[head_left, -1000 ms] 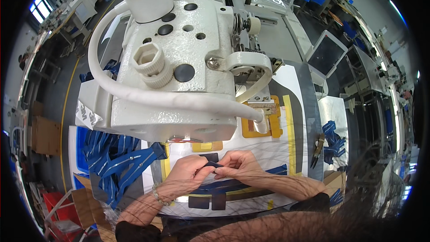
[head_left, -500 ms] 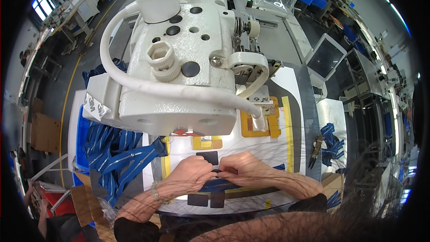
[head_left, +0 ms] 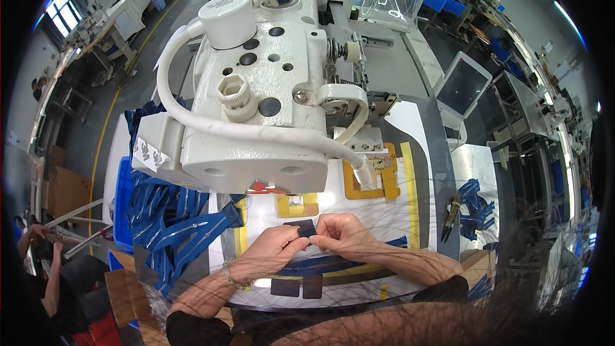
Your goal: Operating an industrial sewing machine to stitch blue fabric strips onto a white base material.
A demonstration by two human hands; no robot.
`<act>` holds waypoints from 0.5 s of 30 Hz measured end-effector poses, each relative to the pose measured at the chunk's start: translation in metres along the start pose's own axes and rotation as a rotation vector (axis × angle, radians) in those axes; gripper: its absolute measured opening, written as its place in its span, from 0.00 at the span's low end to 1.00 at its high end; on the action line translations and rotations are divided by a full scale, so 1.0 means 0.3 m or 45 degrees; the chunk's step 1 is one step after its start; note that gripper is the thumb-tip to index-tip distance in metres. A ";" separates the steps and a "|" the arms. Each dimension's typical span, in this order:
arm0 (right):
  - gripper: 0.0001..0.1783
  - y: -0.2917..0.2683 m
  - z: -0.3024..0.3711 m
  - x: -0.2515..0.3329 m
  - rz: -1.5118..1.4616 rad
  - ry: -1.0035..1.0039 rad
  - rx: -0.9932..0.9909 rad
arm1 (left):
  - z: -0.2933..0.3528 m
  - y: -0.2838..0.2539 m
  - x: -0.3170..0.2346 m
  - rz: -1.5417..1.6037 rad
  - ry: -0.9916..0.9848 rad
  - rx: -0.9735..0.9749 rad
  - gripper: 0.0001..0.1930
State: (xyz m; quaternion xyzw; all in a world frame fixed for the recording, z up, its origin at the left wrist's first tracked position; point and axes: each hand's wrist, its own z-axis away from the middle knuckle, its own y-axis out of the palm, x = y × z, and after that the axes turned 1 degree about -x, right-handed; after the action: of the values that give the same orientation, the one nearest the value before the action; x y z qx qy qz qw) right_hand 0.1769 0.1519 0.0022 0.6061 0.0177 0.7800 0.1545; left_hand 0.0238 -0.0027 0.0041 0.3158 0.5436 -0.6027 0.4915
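My left hand [head_left: 275, 245] and my right hand [head_left: 341, 237] meet low over the white work surface in front of a white sewing machine [head_left: 256, 147]. Both have their fingers closed on a small dark square patch [head_left: 307, 229], pinched between the fingertips. Beneath my wrists a blue zipper strip [head_left: 333, 264] lies across the surface. Nearer to me, two more dark square patches [head_left: 285, 287] lie side by side. A yellow frame-shaped template [head_left: 298, 205] rests just beyond my hands, and a larger orange one [head_left: 392, 187] sits by the machine's head.
A heap of blue zipper strips [head_left: 173, 218] spills over the left side, beside a blue bin [head_left: 122, 211]. On the right are thread snips [head_left: 450, 219], more blue strips [head_left: 475, 208] and a screen [head_left: 464, 83]. Another person's arm [head_left: 54, 275] shows at the lower left.
The dark patch between my fingertips now shows its flat face, where before mostly its edge was visible. The view has shifted slightly. At the lower left, the other person's arms have come further into view.
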 end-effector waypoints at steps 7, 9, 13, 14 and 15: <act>0.11 0.004 -0.006 -0.019 0.092 -0.025 -0.025 | -0.010 -0.005 -0.025 0.044 0.020 -0.082 0.08; 0.09 0.000 -0.006 -0.026 0.074 0.029 -0.027 | -0.012 -0.001 -0.018 -0.009 0.000 -0.080 0.08; 0.10 0.001 -0.008 -0.039 0.015 0.059 -0.045 | -0.013 -0.001 -0.006 0.006 0.035 -0.088 0.08; 0.11 0.003 -0.007 -0.039 0.025 0.024 -0.049 | -0.014 0.001 -0.003 0.003 0.011 -0.073 0.08; 0.12 0.007 -0.009 -0.038 0.048 -0.014 -0.039 | -0.010 0.000 0.000 -0.007 -0.021 -0.076 0.08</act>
State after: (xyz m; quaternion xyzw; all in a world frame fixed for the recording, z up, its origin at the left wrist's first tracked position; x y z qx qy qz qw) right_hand 0.1764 0.1474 -0.0087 0.6081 -0.0065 0.7797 0.1493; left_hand 0.0234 0.0003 0.0034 0.2947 0.5581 -0.5900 0.5036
